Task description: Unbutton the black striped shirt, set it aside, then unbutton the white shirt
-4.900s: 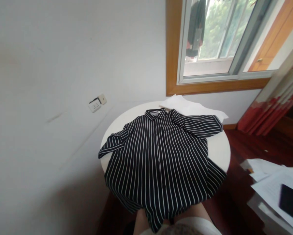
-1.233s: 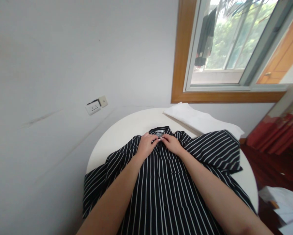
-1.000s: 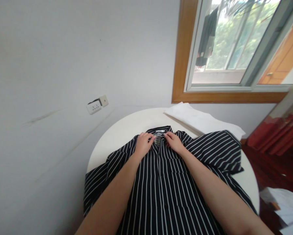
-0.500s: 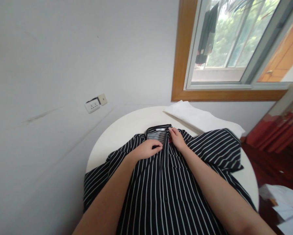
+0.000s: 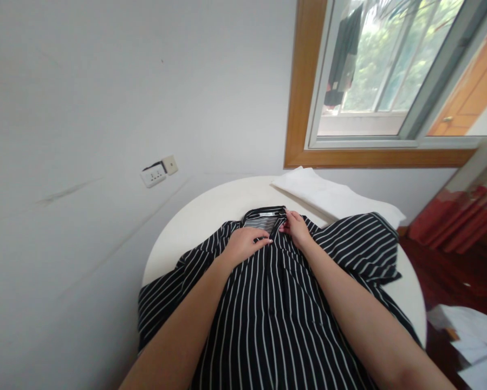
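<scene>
A black shirt with white stripes (image 5: pixel 263 314) lies front up on a round white table (image 5: pixel 210 203), its collar towards the wall. My left hand (image 5: pixel 245 242) is at the neck opening, thumb and fingers pinching the front edge of the shirt. Just to the right, my right hand (image 5: pixel 298 227) grips the collar's right side between thumb and fingers. A pale label shows inside the back of the collar. The right sleeve (image 5: pixel 361 244) is spread on the table; the left one is partly covered by my left forearm.
Folded white cloth or paper (image 5: pixel 332 195) lies at the table's back right edge. A wall socket (image 5: pixel 154 175) is on the wall to the left. The window (image 5: pixel 365 81) is above, a red and beige curtain (image 5: pixel 458 216) at right. White items (image 5: pixel 474 336) sit low at right.
My left hand has shifted slightly up and right along the neck opening. The shirt front has been drawn up a little with it. My right hand stays at the collar.
</scene>
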The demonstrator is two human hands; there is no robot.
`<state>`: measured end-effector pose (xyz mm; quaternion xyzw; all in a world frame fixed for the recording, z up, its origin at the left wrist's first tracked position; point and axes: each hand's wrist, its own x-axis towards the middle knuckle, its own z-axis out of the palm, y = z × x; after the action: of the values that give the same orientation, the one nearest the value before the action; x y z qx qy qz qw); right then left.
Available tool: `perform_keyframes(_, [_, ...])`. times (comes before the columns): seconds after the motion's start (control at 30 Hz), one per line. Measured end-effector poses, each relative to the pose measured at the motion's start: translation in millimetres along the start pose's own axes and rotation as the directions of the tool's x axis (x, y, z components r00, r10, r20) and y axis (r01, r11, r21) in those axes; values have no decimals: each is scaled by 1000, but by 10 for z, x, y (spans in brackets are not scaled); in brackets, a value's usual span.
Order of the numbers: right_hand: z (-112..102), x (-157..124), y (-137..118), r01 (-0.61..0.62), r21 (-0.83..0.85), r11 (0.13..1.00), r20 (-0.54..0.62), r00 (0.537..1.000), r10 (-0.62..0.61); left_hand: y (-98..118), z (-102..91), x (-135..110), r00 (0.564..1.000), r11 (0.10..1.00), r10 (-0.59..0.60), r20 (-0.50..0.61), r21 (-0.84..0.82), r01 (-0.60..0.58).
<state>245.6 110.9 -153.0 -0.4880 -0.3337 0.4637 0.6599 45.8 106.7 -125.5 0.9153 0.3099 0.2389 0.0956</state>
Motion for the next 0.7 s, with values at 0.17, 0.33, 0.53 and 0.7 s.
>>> perform_keyframes(0.17, [2,-17,-36,-41,100,994,6,999,41,90,-17,-2,995,978,71,-64,203,-57])
perform_keyframes(0.33, [-21,-7,-57,-67,143,987,14,998,66,112,-37,3,999,975,33,-31,222,-25])
perform_keyframes(0.53, [-87,17,-93,-75,241,968,16,997,73,-26,-122,-35,999,996,0,33,92,-3])
perform_keyframes(0.7, [-111,84,-53,-80,335,939,26,997,75,88,-236,-50,949,963,201,243,-226,-147])
